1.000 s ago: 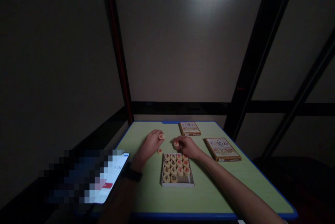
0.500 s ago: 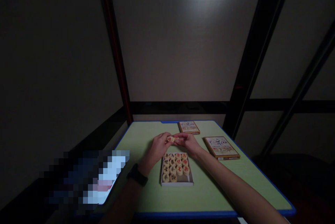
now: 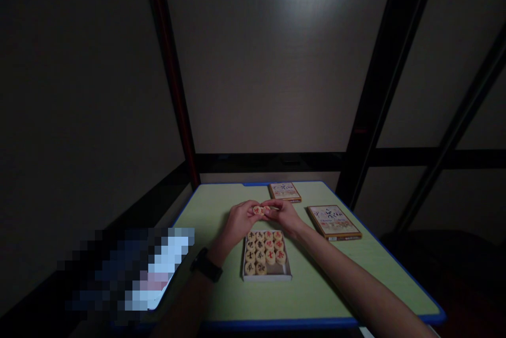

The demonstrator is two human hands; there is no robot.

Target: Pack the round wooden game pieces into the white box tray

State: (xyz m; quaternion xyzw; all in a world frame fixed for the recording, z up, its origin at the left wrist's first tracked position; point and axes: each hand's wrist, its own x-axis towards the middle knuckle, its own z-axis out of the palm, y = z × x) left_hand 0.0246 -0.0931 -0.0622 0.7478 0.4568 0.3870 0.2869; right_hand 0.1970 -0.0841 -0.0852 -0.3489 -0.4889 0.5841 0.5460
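My left hand (image 3: 242, 219) pinches a round Chinese chess piece (image 3: 258, 211) with a red character, above the table behind the tray. Beside it, my right hand (image 3: 283, 215) grips a second red-marked chess piece (image 3: 266, 210) between thumb and fingers. The two pieces are side by side, close together or touching. Just below my hands lies a white open tray (image 3: 276, 278) with rows of chess pieces (image 3: 260, 245), black characters on the left and red on the right. Its near right corner shows a bare bottom. A dark watch sits on my left wrist.
The green table (image 3: 316, 296) has a blue edge. A printed chess box (image 3: 334, 221) lies to the right, and another box (image 3: 284, 191) stands at the far side. A bright, pixelated device (image 3: 164, 269) is at the left edge. A wall panel (image 3: 269, 90) rises behind the table.
The piece in my right hand has turned, so its red face shows more clearly next to the other piece. My hands stay in nearly the same place.
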